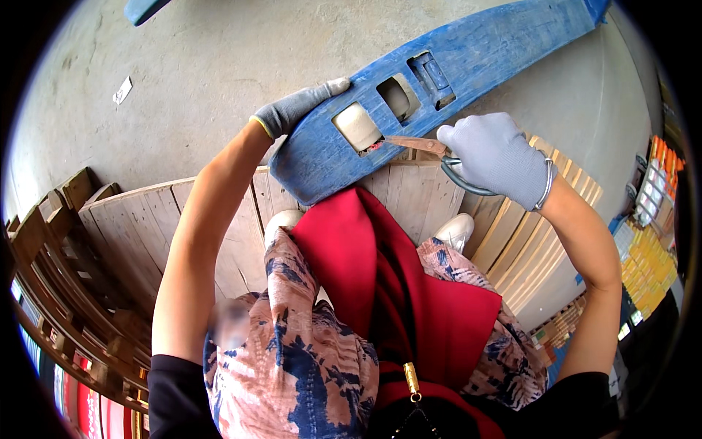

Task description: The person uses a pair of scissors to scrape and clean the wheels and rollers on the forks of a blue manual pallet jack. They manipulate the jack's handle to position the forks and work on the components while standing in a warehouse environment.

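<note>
A long, worn blue board (pixel 314 157) with three rectangular openings slants from the middle up to the far right. My left hand (pixel 296 108), in a grey glove, grips its far edge near the wide end. My right hand (pixel 501 154), also gloved, is closed round the dark green handles of scissors (pixel 418 144) with rusty brown blades. Their tip reaches the right lower corner of the nearest opening, where a bit of red material (pixel 376 146) shows. Whether the blades are parted I cannot tell. A pale cream surface (pixel 357 126) fills most of that opening.
Wooden slats (pixel 150 219) lie below the board, with more pale slats (pixel 537 219) at right. A wooden pallet stack (pixel 62 293) stands left. My red apron (pixel 351 249) hangs over my lap. A white tag (pixel 123 90) lies on the concrete floor. Yellow packs (pixel 649 260) are at far right.
</note>
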`<state>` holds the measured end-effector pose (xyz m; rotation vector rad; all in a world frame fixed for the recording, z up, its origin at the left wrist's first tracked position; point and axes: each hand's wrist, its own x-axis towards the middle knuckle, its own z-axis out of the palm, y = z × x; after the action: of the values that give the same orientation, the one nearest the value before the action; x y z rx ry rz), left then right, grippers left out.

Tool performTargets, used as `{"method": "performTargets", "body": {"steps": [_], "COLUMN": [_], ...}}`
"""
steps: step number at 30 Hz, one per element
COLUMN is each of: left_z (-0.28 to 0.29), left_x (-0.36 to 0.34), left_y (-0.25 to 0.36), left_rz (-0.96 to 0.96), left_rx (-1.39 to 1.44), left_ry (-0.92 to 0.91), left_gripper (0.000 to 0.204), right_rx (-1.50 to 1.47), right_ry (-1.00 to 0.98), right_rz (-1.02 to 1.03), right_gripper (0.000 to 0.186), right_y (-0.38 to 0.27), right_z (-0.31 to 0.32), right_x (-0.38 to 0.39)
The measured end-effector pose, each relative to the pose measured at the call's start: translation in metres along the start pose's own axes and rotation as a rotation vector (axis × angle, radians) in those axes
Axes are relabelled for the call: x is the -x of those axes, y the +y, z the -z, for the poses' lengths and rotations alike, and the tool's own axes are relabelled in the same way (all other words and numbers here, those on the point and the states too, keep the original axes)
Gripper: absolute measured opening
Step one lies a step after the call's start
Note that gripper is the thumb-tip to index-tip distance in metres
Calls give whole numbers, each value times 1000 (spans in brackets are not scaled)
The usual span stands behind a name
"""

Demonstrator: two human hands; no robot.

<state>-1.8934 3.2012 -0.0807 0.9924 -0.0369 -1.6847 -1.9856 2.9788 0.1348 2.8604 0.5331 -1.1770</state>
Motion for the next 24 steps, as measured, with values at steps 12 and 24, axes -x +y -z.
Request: {"method": "performTargets", "body": {"steps": [12,24], "left_z": [-9,-14], "left_x": [10,18], "left_y": [10,14], "left_rz": [52,55], "left_rx": [-74,-158], "left_ry": [89,158], "left_gripper": [78,79], "right_rx": [-24,16], "right_ry": [-41,-117], "right_rz": [39,181], "right_gripper": [15,13], "right_y": [-8,7], "right_z": [-2,-22], "right_x": [-21,-46]}}
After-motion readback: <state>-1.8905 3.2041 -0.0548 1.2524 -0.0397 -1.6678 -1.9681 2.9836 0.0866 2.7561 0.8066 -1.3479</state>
